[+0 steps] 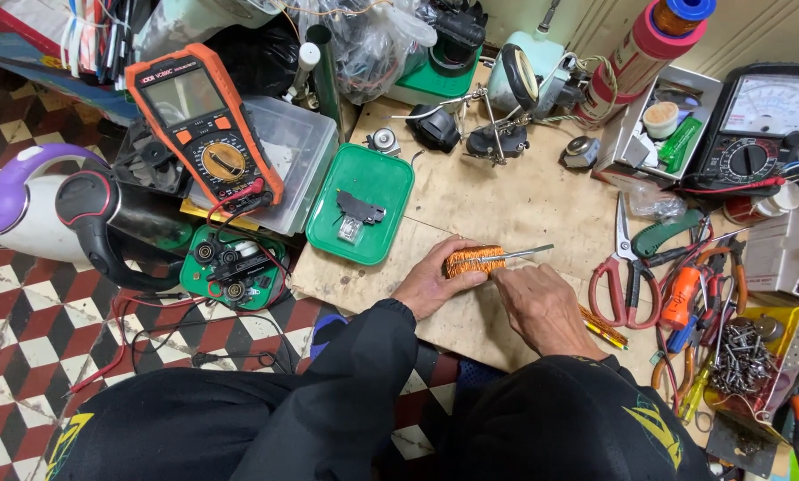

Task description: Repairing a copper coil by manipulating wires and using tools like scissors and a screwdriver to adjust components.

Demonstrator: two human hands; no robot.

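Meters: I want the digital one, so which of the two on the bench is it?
The orange-cased meter at upper left, propped on a clear plastic box. It has a flat screen; the black meter at upper right has a needle dial.

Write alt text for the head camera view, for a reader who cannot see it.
On a cluttered wooden workbench, a person's left hand steadies a copper wire coil while the right hand holds a thin metal tool against it. A green tray and an orange multimeter sit to the left, red-handled scissors to the right.

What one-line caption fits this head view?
Left hand steadies a copper wire coil while the right hand works a metal tool against it.
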